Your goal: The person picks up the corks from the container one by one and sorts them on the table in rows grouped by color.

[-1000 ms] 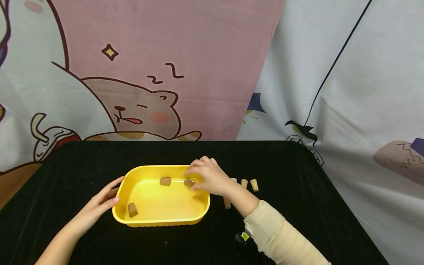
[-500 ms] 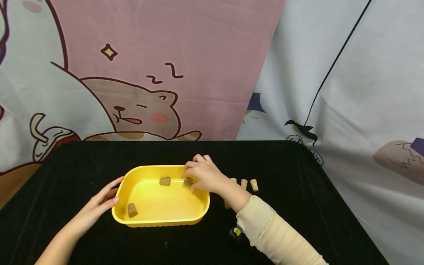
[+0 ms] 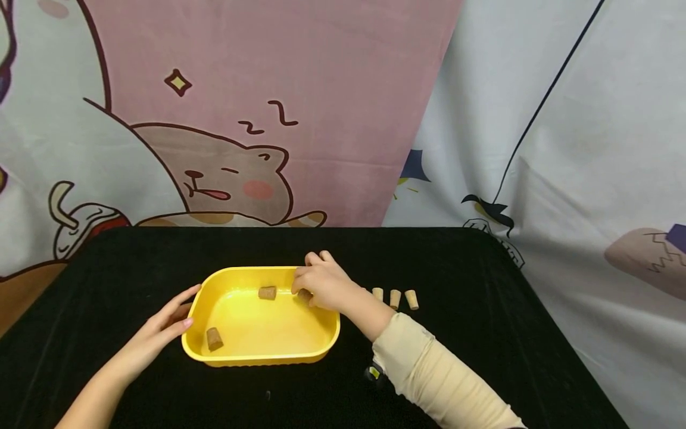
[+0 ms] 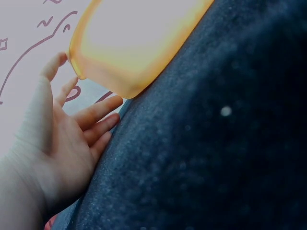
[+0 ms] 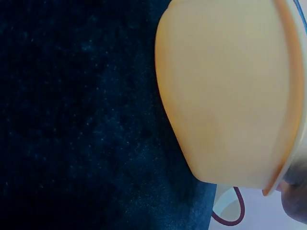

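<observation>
A yellow plastic tray [image 3: 257, 333] lies on the black cloth. Inside it are brown corks: one cork [image 3: 267, 293] by the back wall, another cork [image 3: 214, 339] at the front left. My right hand [image 3: 327, 289] reaches over the tray's back right corner and pinches a third cork [image 3: 304, 295] near the tray floor, mostly hidden by the fingers. At the tray's left end, my left hand [image 3: 161, 328] has its fingers extended, with fingertips right at the rim and outer wall. The left wrist view shows the same left hand [image 4: 72, 129] with its fingers spread against the tray.
Several lighter corks stand to the right of the tray, among them a cork [image 3: 395, 299] and a cork [image 3: 412, 300]; my right forearm partly hides that group. Behind the table [image 3: 461, 345] hangs a printed cloth [image 3: 348, 119].
My right hand has shifted slightly left over the tray, its wrist and sleeve moving left too, uncovering more of the corks on the right. The left hand and tray stay in place.
</observation>
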### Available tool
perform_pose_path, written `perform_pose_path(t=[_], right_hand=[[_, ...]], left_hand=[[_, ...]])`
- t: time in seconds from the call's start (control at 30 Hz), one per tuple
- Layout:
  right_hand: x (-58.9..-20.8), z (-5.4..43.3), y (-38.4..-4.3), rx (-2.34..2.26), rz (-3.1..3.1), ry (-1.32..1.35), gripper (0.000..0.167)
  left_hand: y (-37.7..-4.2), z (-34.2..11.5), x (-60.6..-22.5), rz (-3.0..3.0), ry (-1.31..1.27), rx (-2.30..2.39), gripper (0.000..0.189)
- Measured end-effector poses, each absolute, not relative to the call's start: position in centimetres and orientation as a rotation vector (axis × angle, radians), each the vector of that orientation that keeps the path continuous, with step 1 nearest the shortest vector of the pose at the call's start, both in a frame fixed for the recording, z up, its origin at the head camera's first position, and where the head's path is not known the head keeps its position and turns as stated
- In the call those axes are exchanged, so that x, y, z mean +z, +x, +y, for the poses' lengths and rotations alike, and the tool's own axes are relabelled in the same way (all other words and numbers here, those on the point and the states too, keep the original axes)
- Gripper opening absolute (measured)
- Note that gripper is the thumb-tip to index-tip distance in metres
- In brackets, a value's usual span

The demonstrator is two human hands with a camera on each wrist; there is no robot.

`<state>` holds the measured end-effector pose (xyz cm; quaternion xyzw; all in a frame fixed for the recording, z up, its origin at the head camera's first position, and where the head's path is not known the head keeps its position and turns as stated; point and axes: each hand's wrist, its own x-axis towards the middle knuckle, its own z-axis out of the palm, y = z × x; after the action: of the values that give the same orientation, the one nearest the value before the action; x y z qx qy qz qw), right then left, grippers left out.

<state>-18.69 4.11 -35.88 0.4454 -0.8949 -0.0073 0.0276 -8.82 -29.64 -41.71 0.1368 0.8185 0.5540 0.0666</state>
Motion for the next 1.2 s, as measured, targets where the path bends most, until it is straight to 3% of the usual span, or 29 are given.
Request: perform_pose_path(t=[0.33, 1.0, 1.2], right_hand=[[-36.8, 3.6, -18.8, -0.136, -2.677, 1.397, 0.015], [-35.0, 4.4, -18.2, 0.152, -2.69, 1.331, 0.017], [-34.4, 5.4, -17.6, 0.328, -2.631, 1.311, 0.026]], left_hand=[[-8.8, -29.6, -41.8, 2.475, 0.416, 1.66, 0.055], [-8.8, -29.6, -41.4, 2.474, 0.39, 1.655, 0.055], [-8.8, -29.4, -41.4, 2.479, 0.376, 1.649, 0.056]])
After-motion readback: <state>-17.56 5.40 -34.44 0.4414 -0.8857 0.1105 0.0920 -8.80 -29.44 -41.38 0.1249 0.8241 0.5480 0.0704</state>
